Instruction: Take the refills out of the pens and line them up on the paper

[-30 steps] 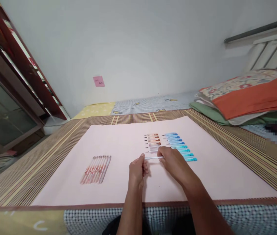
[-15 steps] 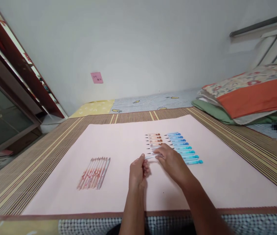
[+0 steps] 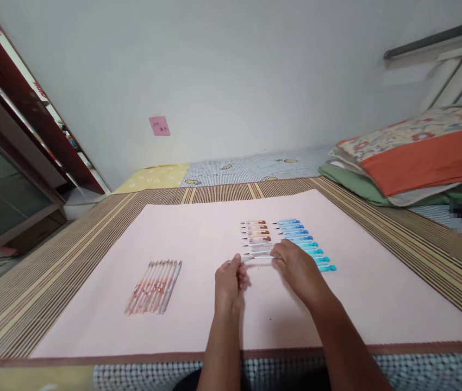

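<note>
My left hand (image 3: pixel 228 279) is closed, pinching the left end of a slim white pen (image 3: pixel 260 258) just above the pink sheet. My right hand (image 3: pixel 296 271) is closed around its other end; the fingers hide that end, and I cannot tell whether the pen is one piece or two. Behind my hands lies a column of brown-ended pens (image 3: pixel 258 232) with dark points facing left, with paler ones nearer me. Beside it runs a column of blue and turquoise pens (image 3: pixel 296 232), partly covered by my right hand. A bundle of pink-patterned pens (image 3: pixel 153 288) lies side by side at the left.
The pink sheet (image 3: pixel 92 326) lies on a striped mat (image 3: pixel 104 233). Folded bedding (image 3: pixel 418 157) is piled at the right. A pink note (image 3: pixel 160 126) is stuck to the white wall (image 3: pixel 235 70) behind, and a glass-panelled door (image 3: pixel 6 190) stands at the left.
My right hand has moved a little to the right, away from my left hand. More of the thin white length shows between them. My left hand stays nearly in place.
</note>
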Action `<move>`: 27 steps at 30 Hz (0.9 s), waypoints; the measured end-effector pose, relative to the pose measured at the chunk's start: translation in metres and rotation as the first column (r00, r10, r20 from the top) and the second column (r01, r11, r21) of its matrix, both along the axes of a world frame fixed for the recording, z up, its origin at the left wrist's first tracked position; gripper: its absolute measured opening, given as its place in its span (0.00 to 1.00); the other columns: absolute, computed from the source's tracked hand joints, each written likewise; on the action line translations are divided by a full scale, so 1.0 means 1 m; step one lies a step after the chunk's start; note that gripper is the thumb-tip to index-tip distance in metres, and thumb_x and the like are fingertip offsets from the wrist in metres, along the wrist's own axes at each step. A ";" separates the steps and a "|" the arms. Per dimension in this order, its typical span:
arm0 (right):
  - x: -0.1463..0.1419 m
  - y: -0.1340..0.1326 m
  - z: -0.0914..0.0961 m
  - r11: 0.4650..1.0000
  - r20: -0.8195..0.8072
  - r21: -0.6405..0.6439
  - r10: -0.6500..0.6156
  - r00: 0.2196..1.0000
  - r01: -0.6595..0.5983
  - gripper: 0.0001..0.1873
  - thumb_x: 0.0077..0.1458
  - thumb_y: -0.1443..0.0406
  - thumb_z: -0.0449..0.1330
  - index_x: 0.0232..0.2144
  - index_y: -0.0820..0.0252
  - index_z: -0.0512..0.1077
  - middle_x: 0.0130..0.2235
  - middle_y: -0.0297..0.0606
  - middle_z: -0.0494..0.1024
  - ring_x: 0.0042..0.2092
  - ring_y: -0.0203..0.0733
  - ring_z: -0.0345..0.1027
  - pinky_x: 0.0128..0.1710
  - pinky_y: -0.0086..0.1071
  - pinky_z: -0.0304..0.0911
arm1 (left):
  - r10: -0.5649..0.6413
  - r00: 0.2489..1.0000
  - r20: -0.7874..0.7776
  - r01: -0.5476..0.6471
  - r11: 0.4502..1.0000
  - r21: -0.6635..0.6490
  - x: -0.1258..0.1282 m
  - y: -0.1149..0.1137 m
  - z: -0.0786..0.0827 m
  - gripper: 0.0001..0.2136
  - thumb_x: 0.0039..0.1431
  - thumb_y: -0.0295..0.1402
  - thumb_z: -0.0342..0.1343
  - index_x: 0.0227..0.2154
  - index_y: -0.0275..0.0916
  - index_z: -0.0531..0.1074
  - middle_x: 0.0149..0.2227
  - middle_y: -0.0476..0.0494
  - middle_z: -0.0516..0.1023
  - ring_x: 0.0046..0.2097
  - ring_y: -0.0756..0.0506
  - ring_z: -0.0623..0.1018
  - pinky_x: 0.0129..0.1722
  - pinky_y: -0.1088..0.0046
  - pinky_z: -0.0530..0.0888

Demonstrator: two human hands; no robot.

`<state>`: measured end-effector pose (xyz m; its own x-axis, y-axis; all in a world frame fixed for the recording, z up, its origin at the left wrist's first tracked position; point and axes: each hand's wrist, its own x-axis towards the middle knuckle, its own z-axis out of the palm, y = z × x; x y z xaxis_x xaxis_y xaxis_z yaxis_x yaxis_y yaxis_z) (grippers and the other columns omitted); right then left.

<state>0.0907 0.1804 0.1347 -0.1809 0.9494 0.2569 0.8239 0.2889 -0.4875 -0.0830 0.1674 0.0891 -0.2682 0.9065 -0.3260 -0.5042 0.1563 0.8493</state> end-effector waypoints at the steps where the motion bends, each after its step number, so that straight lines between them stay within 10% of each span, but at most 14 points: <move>1: 0.005 0.001 -0.001 1.000 -0.020 0.006 -0.014 1.000 0.014 0.10 0.57 0.75 0.56 0.27 0.56 0.68 0.36 0.35 0.72 0.38 0.41 0.67 0.36 0.31 0.56 | 0.017 1.000 0.005 -0.017 1.000 -0.008 0.000 0.000 -0.001 0.26 0.39 0.53 0.74 0.24 0.35 0.72 0.17 0.52 0.69 0.17 0.55 0.66 0.15 0.80 0.55; 10: -0.019 -0.005 -0.001 0.977 -0.222 0.113 0.204 0.953 -0.183 0.09 0.61 0.73 0.54 0.35 0.55 0.72 0.40 0.37 0.75 0.42 0.42 0.69 0.43 0.33 0.61 | -0.086 0.982 0.165 0.106 0.988 -0.113 0.009 -0.001 0.008 0.17 0.50 0.42 0.70 0.23 0.34 0.72 0.17 0.52 0.68 0.16 0.56 0.65 0.15 0.82 0.54; 27: -0.020 -0.007 -0.002 0.990 -0.089 0.002 0.140 0.986 -0.140 0.11 0.58 0.75 0.54 0.35 0.56 0.73 0.38 0.37 0.78 0.41 0.42 0.70 0.40 0.31 0.58 | -0.166 0.968 0.189 0.192 0.973 -0.131 0.013 -0.005 0.018 0.12 0.58 0.35 0.65 0.26 0.31 0.74 0.20 0.48 0.73 0.16 0.56 0.67 0.15 0.82 0.56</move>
